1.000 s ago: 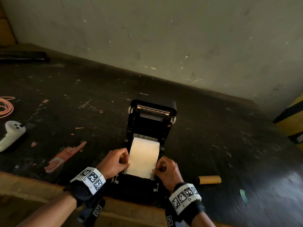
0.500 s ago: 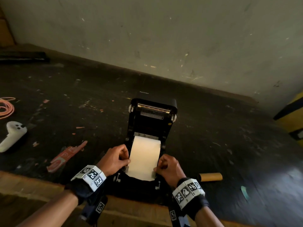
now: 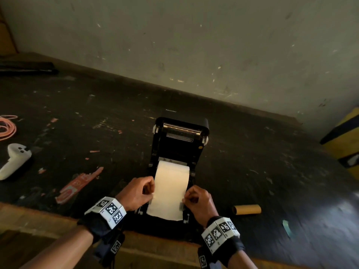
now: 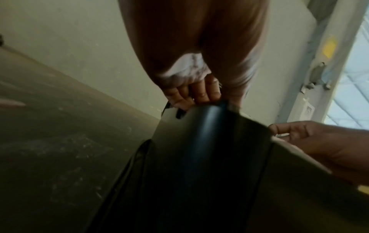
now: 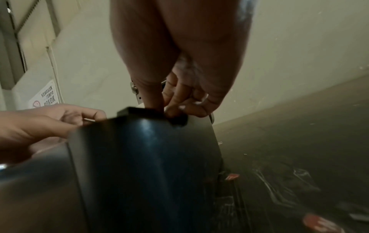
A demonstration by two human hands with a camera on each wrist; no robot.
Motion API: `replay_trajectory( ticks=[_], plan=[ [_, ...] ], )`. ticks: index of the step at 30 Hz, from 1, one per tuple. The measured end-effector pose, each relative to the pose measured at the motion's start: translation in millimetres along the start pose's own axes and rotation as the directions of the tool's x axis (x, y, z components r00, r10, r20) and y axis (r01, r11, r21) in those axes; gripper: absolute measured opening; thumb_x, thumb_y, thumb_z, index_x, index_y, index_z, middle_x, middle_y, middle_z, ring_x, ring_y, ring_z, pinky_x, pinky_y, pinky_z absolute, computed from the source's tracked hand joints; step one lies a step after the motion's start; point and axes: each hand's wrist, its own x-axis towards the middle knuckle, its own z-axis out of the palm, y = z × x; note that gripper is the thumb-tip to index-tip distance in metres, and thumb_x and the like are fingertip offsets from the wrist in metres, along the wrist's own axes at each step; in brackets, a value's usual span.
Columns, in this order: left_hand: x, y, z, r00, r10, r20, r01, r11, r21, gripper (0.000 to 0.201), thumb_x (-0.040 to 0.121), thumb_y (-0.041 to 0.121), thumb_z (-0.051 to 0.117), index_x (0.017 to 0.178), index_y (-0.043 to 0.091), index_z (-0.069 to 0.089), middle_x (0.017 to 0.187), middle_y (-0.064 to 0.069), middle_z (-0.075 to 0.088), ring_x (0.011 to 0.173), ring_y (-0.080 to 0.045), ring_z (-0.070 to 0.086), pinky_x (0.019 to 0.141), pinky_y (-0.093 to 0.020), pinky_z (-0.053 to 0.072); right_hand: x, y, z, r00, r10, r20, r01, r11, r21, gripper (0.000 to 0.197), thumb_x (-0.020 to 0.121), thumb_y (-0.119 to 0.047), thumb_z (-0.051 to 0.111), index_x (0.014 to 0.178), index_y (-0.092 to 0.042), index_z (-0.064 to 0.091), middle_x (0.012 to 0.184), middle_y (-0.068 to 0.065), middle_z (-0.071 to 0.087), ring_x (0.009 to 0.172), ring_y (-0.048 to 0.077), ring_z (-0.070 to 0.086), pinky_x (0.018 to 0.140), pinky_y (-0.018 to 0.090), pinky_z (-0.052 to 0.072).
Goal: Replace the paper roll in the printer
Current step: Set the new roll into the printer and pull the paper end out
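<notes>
A black printer [image 3: 180,146] stands on the dark surface with its lid raised. A white paper strip [image 3: 170,193] runs from the roll in its bay out over the front. My left hand [image 3: 151,191] pinches the strip's left edge. My right hand [image 3: 186,199] pinches the right edge. An empty cardboard core [image 3: 246,209] lies to the right of the printer. In the left wrist view the curled fingers [image 4: 196,93] sit at the top of the printer body [image 4: 199,157]. The right wrist view has the right fingers [image 5: 179,100] at the printer's [image 5: 149,157] upper edge.
A white controller [image 3: 13,162] and an orange cable [image 3: 7,127] lie at the far left. A red torn label [image 3: 77,185] is stuck left of the printer. A yellow and black post [image 3: 345,140] stands at the right. A wall runs close behind, and a wooden edge [image 3: 38,220] borders the front.
The paper strip has been drawn a little further toward me over the printer's front. Both hands keep their pinch on its edges.
</notes>
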Motion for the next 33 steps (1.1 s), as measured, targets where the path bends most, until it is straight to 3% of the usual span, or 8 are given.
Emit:
replay_trajectory(
  ticks=[3, 5, 8, 11, 14, 17, 27, 33],
  plan=[
    [-4, -4, -1, 0.997, 0.054, -0.052, -0.048, 0.993, 0.105, 0.011, 0.080, 0.010, 0.065, 0.084, 0.018, 0.059, 0.090, 0.002, 0.061, 0.082, -0.006, 0.059, 0.075, -0.026, 0.053, -11, -5, -4, 0.998, -0.068, -0.002, 0.068, 0.997, -0.045, 0.014, 0.081, -0.013, 0.069, 0.082, -0.025, 0.062, 0.083, -0.007, 0.066, 0.079, 0.000, 0.063, 0.069, 0.013, 0.051],
    [-12, -6, -1, 0.982, 0.174, -0.080, -0.156, 0.970, 0.186, 0.008, 0.081, 0.021, 0.063, 0.088, 0.023, 0.062, 0.098, 0.007, 0.056, 0.093, 0.000, 0.050, 0.081, -0.014, 0.044, -21, -6, -6, 0.986, -0.155, -0.056, 0.149, 0.984, -0.099, 0.012, 0.080, -0.017, 0.070, 0.083, -0.027, 0.063, 0.088, -0.012, 0.063, 0.081, -0.002, 0.060, 0.070, 0.010, 0.049],
    [-23, -5, 4, 0.950, 0.291, 0.113, -0.310, 0.914, 0.262, 0.032, 0.077, 0.049, 0.052, 0.097, 0.029, 0.064, 0.109, 0.013, 0.050, 0.104, 0.006, 0.035, 0.085, -0.005, 0.029, -36, -9, -3, 0.953, -0.297, 0.053, 0.302, 0.929, -0.212, 0.013, 0.080, -0.032, 0.068, 0.093, -0.028, 0.067, 0.102, -0.011, 0.063, 0.093, -0.002, 0.055, 0.084, 0.013, 0.043],
    [-24, -13, 10, 0.928, 0.326, 0.182, -0.370, 0.871, 0.325, 0.046, 0.072, 0.061, 0.048, 0.101, 0.030, 0.066, 0.115, 0.014, 0.052, 0.108, 0.006, 0.028, 0.088, -0.013, 0.025, -41, -7, 7, 0.927, -0.323, 0.191, 0.370, 0.874, -0.316, 0.025, 0.080, -0.036, 0.067, 0.103, -0.027, 0.069, 0.113, -0.008, 0.062, 0.105, 0.009, 0.050, 0.093, 0.022, 0.036],
    [-23, -23, 14, 0.929, 0.336, 0.157, -0.370, 0.869, 0.327, 0.050, 0.072, 0.061, 0.045, 0.100, 0.027, 0.069, 0.113, 0.011, 0.060, 0.108, 0.003, 0.031, 0.092, -0.025, 0.028, -40, -2, 13, 0.930, -0.327, 0.170, 0.365, 0.878, -0.310, 0.018, 0.082, -0.030, 0.064, 0.097, -0.024, 0.072, 0.111, -0.004, 0.065, 0.103, 0.015, 0.054, 0.093, 0.033, 0.042],
    [-25, -26, 19, 0.901, 0.430, 0.058, -0.424, 0.844, 0.329, 0.046, 0.078, 0.059, 0.044, 0.089, 0.025, 0.073, 0.098, 0.011, 0.067, 0.101, 0.001, 0.038, 0.086, -0.027, 0.031, -41, -2, 17, 0.926, -0.364, 0.102, 0.377, 0.880, -0.289, 0.014, 0.083, -0.026, 0.061, 0.088, -0.019, 0.072, 0.097, -0.003, 0.070, 0.092, 0.015, 0.059, 0.085, 0.038, 0.048],
    [-63, -12, 26, 0.861, 0.508, 0.026, -0.478, 0.792, 0.378, 0.052, 0.090, 0.055, 0.029, 0.085, 0.025, 0.071, 0.085, 0.013, 0.067, 0.095, 0.002, 0.044, 0.079, -0.018, 0.031, -81, -5, 20, 0.912, -0.402, 0.085, 0.410, 0.874, -0.261, 0.030, 0.087, -0.037, 0.045, 0.089, -0.021, 0.070, 0.089, -0.006, 0.071, 0.087, 0.007, 0.056, 0.082, 0.018, 0.036],
    [-94, -7, 34, 0.883, 0.467, 0.030, -0.438, 0.802, 0.406, 0.033, 0.084, 0.044, 0.045, 0.087, 0.025, 0.071, 0.088, 0.010, 0.067, 0.093, 0.003, 0.044, 0.082, -0.020, 0.034, -105, -7, 22, 0.903, -0.414, 0.118, 0.431, 0.873, -0.230, 0.030, 0.085, -0.034, 0.045, 0.085, -0.018, 0.070, 0.085, -0.003, 0.072, 0.083, 0.011, 0.059, 0.077, 0.024, 0.044]
  ],
)
